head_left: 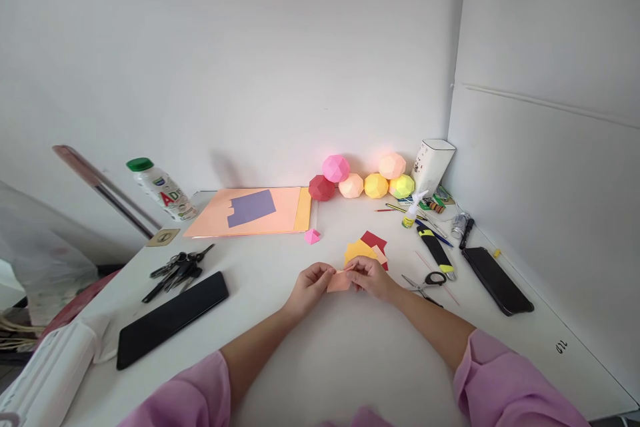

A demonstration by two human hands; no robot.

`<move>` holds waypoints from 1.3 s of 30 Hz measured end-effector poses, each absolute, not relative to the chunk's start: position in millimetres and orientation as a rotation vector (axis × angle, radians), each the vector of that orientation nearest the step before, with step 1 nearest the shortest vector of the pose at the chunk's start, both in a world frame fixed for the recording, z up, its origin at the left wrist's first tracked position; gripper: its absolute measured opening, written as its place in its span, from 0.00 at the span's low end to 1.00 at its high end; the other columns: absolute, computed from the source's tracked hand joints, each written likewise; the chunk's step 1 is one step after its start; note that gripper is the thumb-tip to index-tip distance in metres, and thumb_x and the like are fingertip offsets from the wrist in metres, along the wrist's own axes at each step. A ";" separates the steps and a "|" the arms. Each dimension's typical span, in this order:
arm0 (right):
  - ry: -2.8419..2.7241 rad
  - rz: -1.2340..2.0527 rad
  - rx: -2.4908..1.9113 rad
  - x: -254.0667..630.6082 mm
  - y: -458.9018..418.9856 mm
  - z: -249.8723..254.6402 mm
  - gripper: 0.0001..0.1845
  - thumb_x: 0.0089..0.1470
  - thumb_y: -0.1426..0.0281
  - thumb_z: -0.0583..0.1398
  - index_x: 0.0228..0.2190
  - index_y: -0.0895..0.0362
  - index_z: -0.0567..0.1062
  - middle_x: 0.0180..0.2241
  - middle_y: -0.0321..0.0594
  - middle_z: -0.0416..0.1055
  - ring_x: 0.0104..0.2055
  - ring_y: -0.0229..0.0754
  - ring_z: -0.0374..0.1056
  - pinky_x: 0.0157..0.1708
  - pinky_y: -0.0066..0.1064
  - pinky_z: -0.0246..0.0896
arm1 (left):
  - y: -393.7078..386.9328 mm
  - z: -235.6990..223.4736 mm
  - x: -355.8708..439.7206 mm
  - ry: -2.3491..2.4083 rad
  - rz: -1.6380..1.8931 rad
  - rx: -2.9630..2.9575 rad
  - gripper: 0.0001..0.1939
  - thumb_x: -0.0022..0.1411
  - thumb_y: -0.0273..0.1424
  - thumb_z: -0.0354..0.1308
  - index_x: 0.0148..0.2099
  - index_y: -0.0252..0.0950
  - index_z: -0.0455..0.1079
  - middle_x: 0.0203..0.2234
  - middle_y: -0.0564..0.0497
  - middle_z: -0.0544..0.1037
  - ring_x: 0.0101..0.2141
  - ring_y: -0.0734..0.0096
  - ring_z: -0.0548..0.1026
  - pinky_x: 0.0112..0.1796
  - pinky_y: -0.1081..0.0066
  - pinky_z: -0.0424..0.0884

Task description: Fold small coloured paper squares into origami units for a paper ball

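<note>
Between my two hands is a small peach-coloured piece of paper [339,281], held a little above the white table. My left hand [311,285] pinches its left edge between thumb and fingers. At its upper right, my right hand [371,276] grips the same paper, with the fingertips curled at its edge. Just behind my right hand lie yellow [358,250], dark red [374,239] and peach paper pieces, overlapping one another. A small pink folded paper shape [312,236] sits farther back, left of them.
Scissors [425,285], a utility knife [436,250] and a glue bottle [410,213] lie or stand to the right. Several faceted paper balls [351,185] line the wall. Left are paper sheets [210,213], keys [180,270], a black phone-like slab [173,320] and a white bottle [163,190].
</note>
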State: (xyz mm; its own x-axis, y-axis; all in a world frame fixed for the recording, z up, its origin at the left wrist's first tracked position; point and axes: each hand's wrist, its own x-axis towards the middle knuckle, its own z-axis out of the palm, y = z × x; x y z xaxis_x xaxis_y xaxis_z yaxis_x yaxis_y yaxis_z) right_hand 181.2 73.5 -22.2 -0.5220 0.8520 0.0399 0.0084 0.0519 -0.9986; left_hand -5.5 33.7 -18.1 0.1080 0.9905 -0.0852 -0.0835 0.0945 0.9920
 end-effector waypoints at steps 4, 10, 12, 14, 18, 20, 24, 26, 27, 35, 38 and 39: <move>-1.641 1.553 -0.940 181.1 74.4 -25.4 0.17 0.51 0.59 0.61 0.36 0.58 0.70 0.18 0.29 0.64 0.19 0.33 0.62 0.20 0.26 0.57 | 36.5 -20.4 -6.0 0.985 1.135 1.095 0.17 0.51 0.42 0.62 0.36 0.35 0.68 0.27 0.51 0.75 0.29 0.71 0.73 0.31 0.71 0.68; -1.638 1.553 -0.995 182.5 76.4 -29.3 0.20 0.53 0.58 0.59 0.41 0.60 0.69 0.17 0.30 0.65 0.18 0.34 0.62 0.21 0.27 0.57 | 37.6 -23.1 -8.4 0.924 1.156 1.095 0.16 0.50 0.38 0.64 0.40 0.36 0.70 0.30 0.51 0.77 0.31 0.70 0.74 0.37 0.67 0.70; -1.639 1.558 -0.999 182.7 76.3 -28.6 0.19 0.53 0.59 0.59 0.41 0.60 0.70 0.17 0.30 0.65 0.19 0.34 0.62 0.21 0.27 0.57 | 36.9 -22.0 -8.7 0.922 1.128 1.087 0.16 0.50 0.38 0.64 0.41 0.36 0.71 0.30 0.50 0.78 0.32 0.69 0.75 0.37 0.66 0.70; -1.640 1.559 -1.013 182.7 76.3 -28.0 0.19 0.53 0.59 0.59 0.42 0.59 0.69 0.17 0.30 0.66 0.19 0.34 0.62 0.22 0.27 0.57 | 36.4 -20.0 -8.9 0.926 1.124 1.080 0.15 0.50 0.38 0.64 0.40 0.36 0.73 0.33 0.49 0.78 0.34 0.67 0.75 0.38 0.65 0.70; -1.647 1.574 -1.053 182.3 77.0 -28.0 0.24 0.51 0.60 0.61 0.47 0.60 0.67 0.20 0.31 0.67 0.19 0.34 0.63 0.22 0.27 0.58 | 36.7 -17.1 -9.0 0.954 1.163 1.083 0.12 0.49 0.37 0.65 0.34 0.35 0.76 0.41 0.47 0.76 0.40 0.64 0.74 0.43 0.63 0.69; -1.666 1.584 -1.059 182.2 76.6 -27.7 0.25 0.51 0.60 0.61 0.46 0.60 0.66 0.21 0.32 0.67 0.19 0.34 0.62 0.22 0.28 0.58 | 37.2 -17.9 -8.9 0.936 1.160 1.067 0.12 0.49 0.37 0.65 0.35 0.35 0.75 0.39 0.47 0.77 0.39 0.64 0.74 0.43 0.62 0.69; -1.768 1.599 -1.016 181.7 72.7 -24.4 0.21 0.51 0.58 0.61 0.43 0.58 0.69 0.22 0.32 0.66 0.21 0.34 0.62 0.23 0.27 0.58 | 37.2 -23.0 -8.6 0.850 1.108 1.102 0.16 0.51 0.36 0.64 0.43 0.37 0.72 0.33 0.49 0.77 0.36 0.66 0.74 0.41 0.62 0.69; -1.820 1.607 -0.982 181.6 70.5 -22.1 0.19 0.51 0.58 0.60 0.40 0.58 0.70 0.22 0.31 0.64 0.23 0.34 0.62 0.24 0.27 0.57 | 36.2 -24.2 -8.3 0.846 1.058 1.194 0.17 0.53 0.37 0.63 0.45 0.38 0.71 0.35 0.48 0.76 0.37 0.66 0.73 0.40 0.64 0.69; -1.845 1.582 -0.982 181.6 69.8 -21.0 0.18 0.51 0.58 0.61 0.39 0.58 0.70 0.21 0.31 0.63 0.23 0.34 0.60 0.23 0.26 0.56 | 35.5 -24.2 -8.2 0.846 1.034 1.236 0.17 0.54 0.37 0.62 0.46 0.38 0.71 0.37 0.47 0.75 0.37 0.66 0.73 0.39 0.64 0.69; -1.913 1.465 -0.950 181.5 71.4 -18.2 0.13 0.48 0.62 0.63 0.27 0.58 0.67 0.21 0.29 0.55 0.22 0.32 0.52 0.22 0.25 0.48 | 34.4 -24.9 -9.1 0.862 1.145 1.233 0.15 0.55 0.38 0.60 0.44 0.39 0.71 0.31 0.52 0.69 0.33 0.70 0.70 0.35 0.68 0.68; -1.943 1.439 -0.942 181.3 71.4 -17.6 0.17 0.49 0.62 0.61 0.20 0.58 0.62 0.19 0.29 0.52 0.22 0.31 0.47 0.21 0.25 0.44 | 33.6 -26.5 -10.7 0.925 1.090 1.214 0.18 0.54 0.39 0.60 0.46 0.38 0.69 0.34 0.50 0.70 0.33 0.69 0.70 0.34 0.68 0.67; -1.939 1.446 -0.939 181.3 71.5 -17.6 0.17 0.49 0.62 0.61 0.20 0.58 0.62 0.19 0.29 0.52 0.22 0.31 0.47 0.21 0.25 0.43 | 33.0 -26.5 -11.1 0.941 1.057 1.211 0.19 0.54 0.39 0.60 0.47 0.38 0.68 0.35 0.49 0.71 0.34 0.68 0.70 0.34 0.68 0.67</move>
